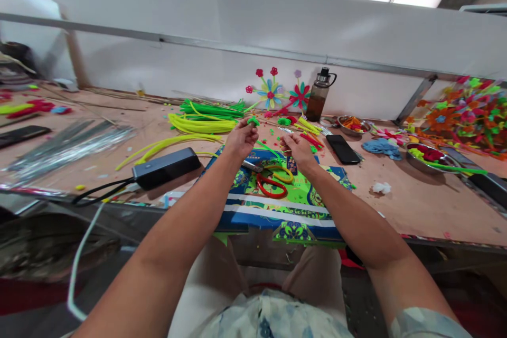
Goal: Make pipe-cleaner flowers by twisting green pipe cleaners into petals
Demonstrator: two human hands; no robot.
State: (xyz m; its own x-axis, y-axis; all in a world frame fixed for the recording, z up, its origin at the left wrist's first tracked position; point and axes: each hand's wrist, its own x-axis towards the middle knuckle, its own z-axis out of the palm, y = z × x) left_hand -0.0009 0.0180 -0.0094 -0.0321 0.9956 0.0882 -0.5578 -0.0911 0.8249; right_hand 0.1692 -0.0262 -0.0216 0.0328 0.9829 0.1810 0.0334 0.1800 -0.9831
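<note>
Both hands raised: left hand (240, 139) pinches fuzzy green pipe cleaner (254, 121); right hand (296, 149) fingers pinched on its thin end.

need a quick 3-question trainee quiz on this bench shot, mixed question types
1. True or false: the left hand pinches a small green fuzzy pipe-cleaner piece.
2. What lies on the patterned green-and-blue mat below the hands: A red-handled and yellow-handled scissors, B a hammer, C a cup?
3. What dark flat object lies just past the right hand?

Key: 1 true; 2 A; 3 black smartphone.
</note>
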